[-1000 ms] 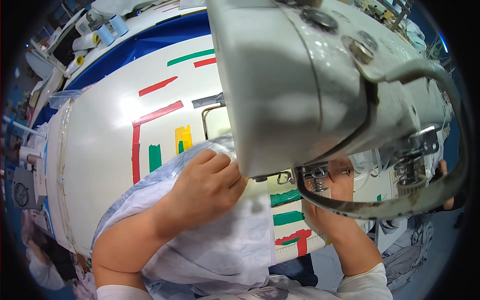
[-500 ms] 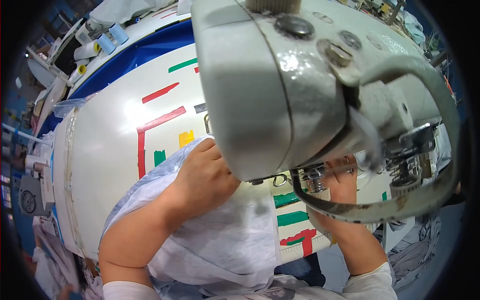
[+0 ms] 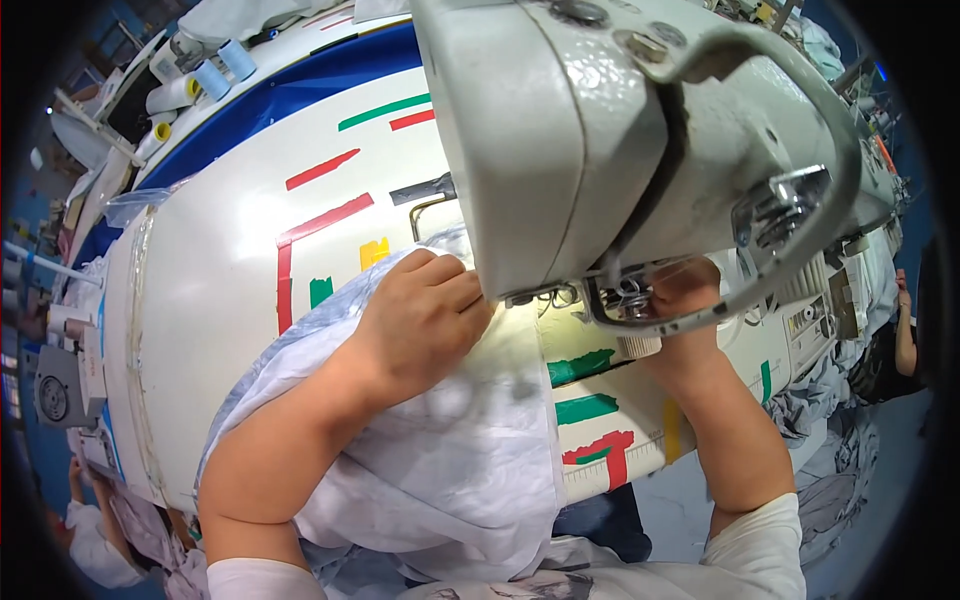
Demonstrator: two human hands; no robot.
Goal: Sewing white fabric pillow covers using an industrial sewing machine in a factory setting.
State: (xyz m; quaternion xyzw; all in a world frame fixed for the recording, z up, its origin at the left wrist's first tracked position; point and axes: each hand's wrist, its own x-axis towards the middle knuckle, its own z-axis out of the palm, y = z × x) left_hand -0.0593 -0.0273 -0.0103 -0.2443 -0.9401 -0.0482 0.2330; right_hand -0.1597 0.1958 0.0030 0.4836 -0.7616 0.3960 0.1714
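The head of the grey-white sewing machine (image 3: 600,140) fills the upper middle of the view and hides the needle and the cloth right under it. It also covers most of the right hand (image 3: 685,300): only part of the hand shows below the machine head, behind the curved metal guard (image 3: 700,315), so whether its fingers are spread or pinching cannot be told.

The left hand (image 3: 420,320) lies just left of the machine head, knuckles up, fingers curled and pressed together, pushing down on the pale bluish-white fabric (image 3: 450,450). The fabric is thin and wrinkled, spreading from under the machine head toward the person and draping off the near edge of the white table (image 3: 210,270).

Left of the machine head, red, green and yellow tape strips (image 3: 325,215) mark the table; more green and red strips (image 3: 590,410) lie below the machine head. Far left of the machine, pale blue and yellow thread cones (image 3: 215,75) stand beyond the table's blue edge.
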